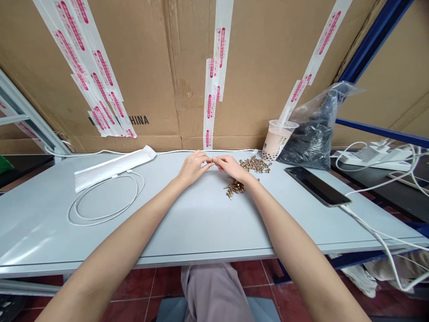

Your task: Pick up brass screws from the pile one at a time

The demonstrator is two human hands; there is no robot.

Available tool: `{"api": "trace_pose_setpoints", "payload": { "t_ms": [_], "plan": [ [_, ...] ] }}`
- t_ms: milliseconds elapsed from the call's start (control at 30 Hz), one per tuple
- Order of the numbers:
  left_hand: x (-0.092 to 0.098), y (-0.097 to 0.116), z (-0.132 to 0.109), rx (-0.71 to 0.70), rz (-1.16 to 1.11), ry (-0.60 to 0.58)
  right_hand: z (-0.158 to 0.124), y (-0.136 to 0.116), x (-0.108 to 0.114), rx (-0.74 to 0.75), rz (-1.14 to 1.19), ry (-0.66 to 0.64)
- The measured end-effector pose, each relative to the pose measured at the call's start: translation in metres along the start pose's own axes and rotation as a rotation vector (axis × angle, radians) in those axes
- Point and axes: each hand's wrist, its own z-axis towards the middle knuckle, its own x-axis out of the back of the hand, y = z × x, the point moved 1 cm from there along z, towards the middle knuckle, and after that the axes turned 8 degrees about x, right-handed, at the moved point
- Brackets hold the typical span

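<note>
My left hand (193, 168) and my right hand (231, 168) meet at the fingertips above the light grey table (201, 228). A tiny object sits between the fingertips, probably a brass screw, though it is mostly hidden. Two loose heaps of brass-coloured screws lie just beyond and beside my right hand: one (254, 164) further back, the other (234, 188) under the right wrist side. My left hand touches neither heap.
On the table lie a white paper sleeve (114, 167), a coiled white cable (105, 201) and a black tablet (317, 186) with a cable attached. A milk tea cup (276, 141) and a plastic bag of dark items (311, 132) stand at the back, before taped cardboard.
</note>
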Motion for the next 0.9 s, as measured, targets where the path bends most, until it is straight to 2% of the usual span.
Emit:
{"api": "trace_pose_setpoints", "payload": {
  "t_ms": [333,633,767,900],
  "plan": [
    [0.0025,0.0031,0.0017,0.035,-0.024,0.014,0.0,-0.0007,0.0022,0.043,0.054,0.029],
    [0.0041,0.0004,0.0021,0.034,-0.027,0.02,0.0019,-0.0012,0.0046,0.117,-0.194,0.101],
    [0.0036,0.0005,0.0023,0.049,-0.032,0.035,0.0001,-0.006,0.004,0.11,-0.243,0.124],
    [0.0024,0.0005,0.0011,0.022,-0.024,0.058,-0.0001,-0.0044,-0.0002,0.089,-0.208,0.091]
  ]
}}
